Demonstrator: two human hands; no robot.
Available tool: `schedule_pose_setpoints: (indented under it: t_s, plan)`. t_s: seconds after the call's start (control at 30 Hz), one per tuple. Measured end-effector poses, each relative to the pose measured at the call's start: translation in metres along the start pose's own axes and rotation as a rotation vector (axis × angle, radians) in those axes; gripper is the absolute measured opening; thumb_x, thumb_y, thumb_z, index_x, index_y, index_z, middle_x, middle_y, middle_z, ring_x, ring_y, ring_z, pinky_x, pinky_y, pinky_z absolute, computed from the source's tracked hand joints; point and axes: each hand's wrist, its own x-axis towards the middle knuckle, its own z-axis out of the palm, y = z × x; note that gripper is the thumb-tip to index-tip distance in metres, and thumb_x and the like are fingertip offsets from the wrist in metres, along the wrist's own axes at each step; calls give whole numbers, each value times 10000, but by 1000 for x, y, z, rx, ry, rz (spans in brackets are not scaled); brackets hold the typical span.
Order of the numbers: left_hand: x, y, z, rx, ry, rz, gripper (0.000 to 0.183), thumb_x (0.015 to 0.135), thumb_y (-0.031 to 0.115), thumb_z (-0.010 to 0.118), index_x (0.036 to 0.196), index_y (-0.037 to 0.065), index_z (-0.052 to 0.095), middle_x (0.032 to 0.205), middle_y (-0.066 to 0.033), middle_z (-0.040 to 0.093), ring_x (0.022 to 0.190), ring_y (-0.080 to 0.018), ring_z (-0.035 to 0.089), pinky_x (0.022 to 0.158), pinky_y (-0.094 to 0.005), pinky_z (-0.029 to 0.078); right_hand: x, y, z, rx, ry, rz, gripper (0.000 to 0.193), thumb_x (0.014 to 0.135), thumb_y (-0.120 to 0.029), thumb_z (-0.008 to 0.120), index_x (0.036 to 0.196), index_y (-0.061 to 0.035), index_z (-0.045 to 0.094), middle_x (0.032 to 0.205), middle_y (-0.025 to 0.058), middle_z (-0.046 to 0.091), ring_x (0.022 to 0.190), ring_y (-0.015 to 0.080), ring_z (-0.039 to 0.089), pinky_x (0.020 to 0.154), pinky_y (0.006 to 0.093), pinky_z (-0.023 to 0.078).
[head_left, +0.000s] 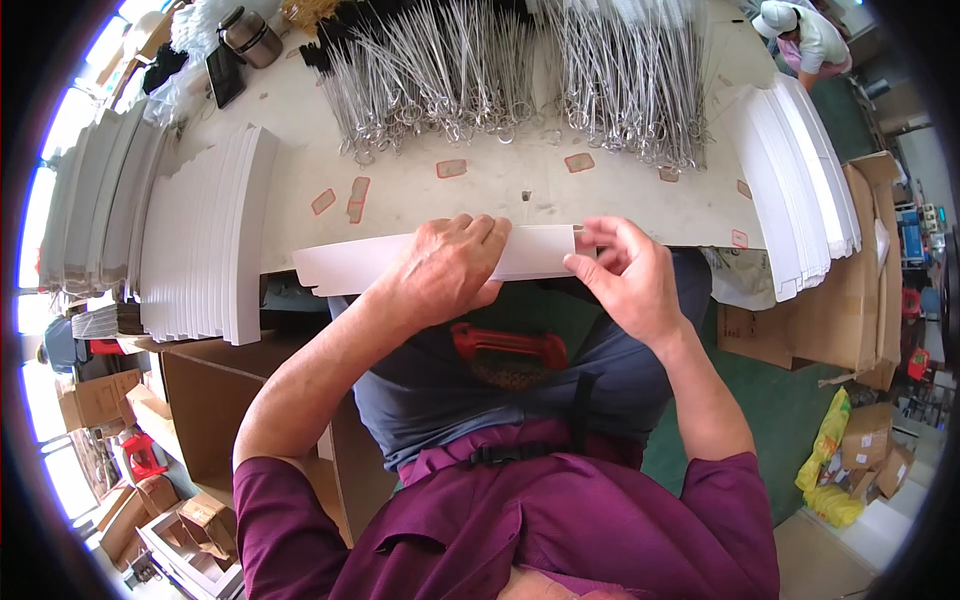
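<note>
A long, narrow white carton lies crosswise along the table's near edge, above my lap. My left hand is closed over its middle, fingers on the top and thumb low on the near side. At its right end, my right hand has thumb and bent fingers around the end edge. Those fingertips are slightly blurred, and the end flap is partly hidden by them. Across the table lie two large bundles of thin metal rods with looped ends, one at the middle left and one at the right.
Stacks of white cartons stand at the table's left and right. A steel flask is at the far left. An open brown cardboard box sits by my left side, another at right. A person is at the far right.
</note>
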Motion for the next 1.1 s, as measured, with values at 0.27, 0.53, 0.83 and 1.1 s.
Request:
schedule_pose_setpoints:
  t_s: [0.27, 0.53, 0.83, 1.1]
  plan:
    - [13, 12, 2, -105, -46, 4, 575, 733, 206, 793, 1225, -32, 614, 1057, -150, 695, 985, -333, 697, 835, -436, 570, 12, -8, 23, -799, -62, -605, 640, 826, -244, 819, 1341, 50, 578, 1286, 193, 636, 1201, 354, 607, 1060, 460, 469]
    - [-16, -4, -21, -74, 74, -95, 608, 792, 258, 824, 1271, -39, 597, 1149, -186, 669, 1074, -370, 661, 928, -464, 539, 20, -7, 0, -762, -68, -612, 651, 823, -244, 832, 1350, 36, 573, 1283, 187, 638, 1169, 363, 614, 1052, 446, 488]
    - [-8, -10, -15, -98, -1, -76, 659, 813, 290, 825, 1325, -42, 577, 1250, -201, 654, 1158, -377, 636, 993, -457, 512, 33, -3, 19, -859, -73, -702, 633, 881, -274, 776, 1381, 52, 566, 1272, 184, 637, 1150, 338, 616, 1025, 436, 495]
    - [-13, -39, -23, 59, 72, -151, 651, 857, 294, 805, 1360, -40, 561, 1280, -208, 649, 1187, -390, 616, 1004, -475, 499, 59, 2, 0, -869, -7, -704, 600, 838, -206, 807, 1353, 30, 611, 1277, 179, 660, 1156, 342, 627, 1031, 432, 499]
